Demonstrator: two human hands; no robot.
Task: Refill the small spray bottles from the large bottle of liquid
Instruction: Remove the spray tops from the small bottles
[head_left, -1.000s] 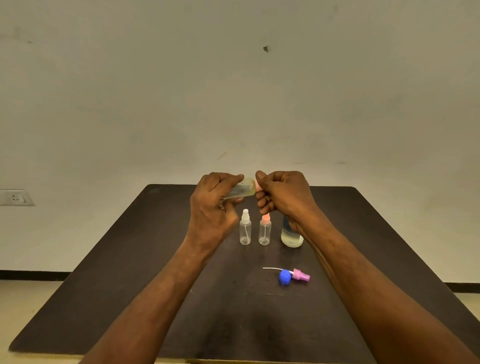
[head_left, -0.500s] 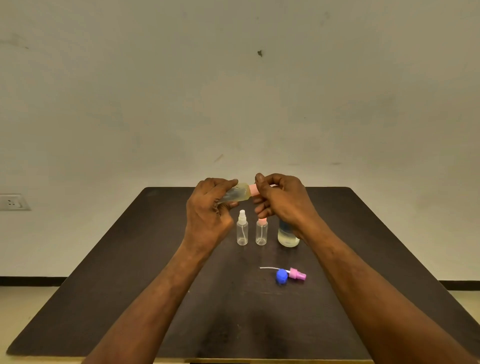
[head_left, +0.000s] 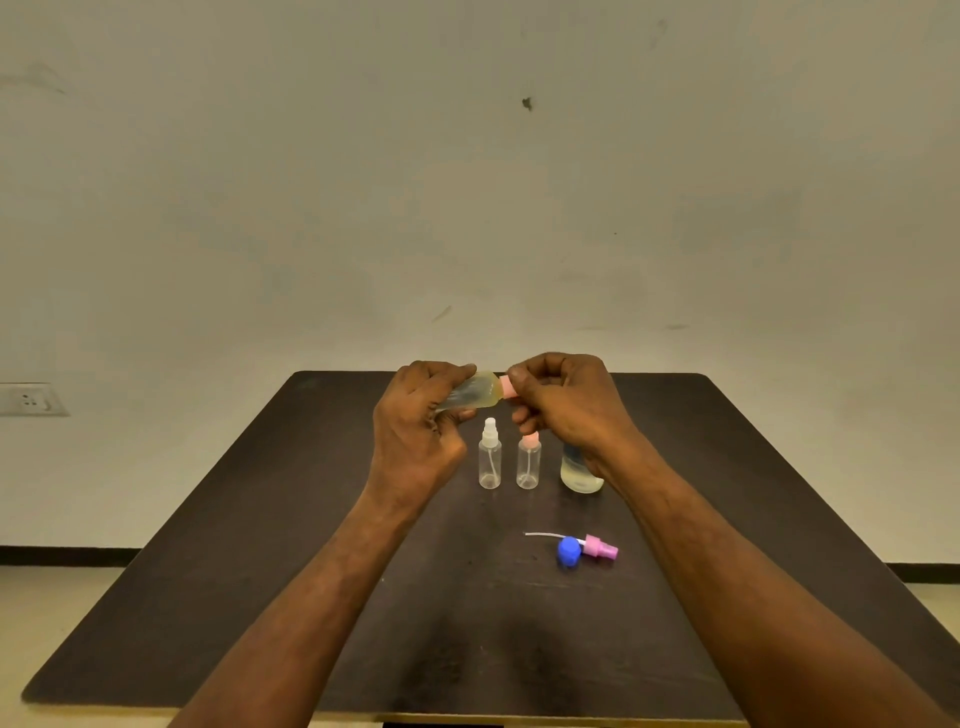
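One filled bottle (head_left: 475, 391): your left hand (head_left: 415, 441) grips it, right hand (head_left: 563, 400) pinches its pink cap (head_left: 506, 387). Two bottles (head_left: 490, 457) on the table (head_left: 260, 545) look empty, still to fill.

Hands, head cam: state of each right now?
Left hand: closed, gripping the body of the small bottle, held sideways.
Right hand: closed, fingers pinching that bottle's pink cap.
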